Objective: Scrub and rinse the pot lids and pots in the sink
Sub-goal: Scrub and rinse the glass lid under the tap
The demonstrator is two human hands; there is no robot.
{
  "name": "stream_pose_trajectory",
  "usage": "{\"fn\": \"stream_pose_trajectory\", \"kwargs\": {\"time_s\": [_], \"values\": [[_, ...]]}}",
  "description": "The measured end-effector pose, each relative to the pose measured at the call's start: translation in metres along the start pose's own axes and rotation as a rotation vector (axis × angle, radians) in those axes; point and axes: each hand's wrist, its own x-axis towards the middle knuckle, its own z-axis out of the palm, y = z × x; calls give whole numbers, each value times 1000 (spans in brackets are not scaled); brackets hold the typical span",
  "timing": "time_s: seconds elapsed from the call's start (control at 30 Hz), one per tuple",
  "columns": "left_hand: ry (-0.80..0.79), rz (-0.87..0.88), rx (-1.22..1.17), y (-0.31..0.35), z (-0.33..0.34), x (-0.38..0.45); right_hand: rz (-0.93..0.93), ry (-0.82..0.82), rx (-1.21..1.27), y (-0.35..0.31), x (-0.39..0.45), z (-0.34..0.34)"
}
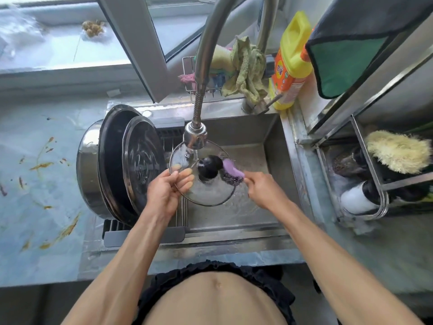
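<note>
I hold a round glass lid (206, 191) over the sink (246, 137), right under the faucet head (195, 134), with a thin stream of water falling onto it just beside the knob. The lid is clear, with a thin metal rim, a small vent fitting near its far edge and a black, rounded knob (209, 169) in the middle. Water sheets across the glass, and I can see my own fingertips through it. The knob side faces up toward me, and the lid is tipped, its far edge under the faucet and its near edge toward my body.

My left hand (164, 191) pinches the lid at its left rim, thumb on top and fingers curled underneath. My right hand (262, 188) is closed round the handle of a purple brush (230, 171); the handle runs from my fist up and to the left, toward the knob, and its dark scrubbing end presses on the glass just right of the knob.

To the left, a steel pot (87, 170) lies on its side on the drying rack (143, 233) at the sink's edge, its open mouth turned right toward the basin. Two dark, wet lids (143, 165) stand on edge, leaning in against the pot's mouth, one in front of the other.
</note>
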Motion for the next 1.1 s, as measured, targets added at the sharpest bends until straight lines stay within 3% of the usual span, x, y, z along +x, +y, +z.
{"fn": "stream_pose_trajectory", "kwargs": {"time_s": [0.1,0.2,0.33,0.47,0.6,0.7,0.93,1.1], "values": [[-6,2,-23,-4,10,-3,118,50,59,9,-5,2],[40,2,-49,-7,21,-7,16,69,89,-4,-23,14],[50,11,-69,-7,24,-11,86,120,91,9,-29,16],[119,32,-65,-10,33,-12,-95,72,15,-16,-50,30],[101,76,-40,-11,38,-20,-53,100,-42,-10,-49,26],[106,109,-30,-12,40,-25,-180,71,-119,-26,-60,24],[-12,159,80,-16,31,-28,-294,121,-179,-49,-50,9],[-154,174,241,-17,23,-29,-230,139,-219,-55,-33,-10]]}}
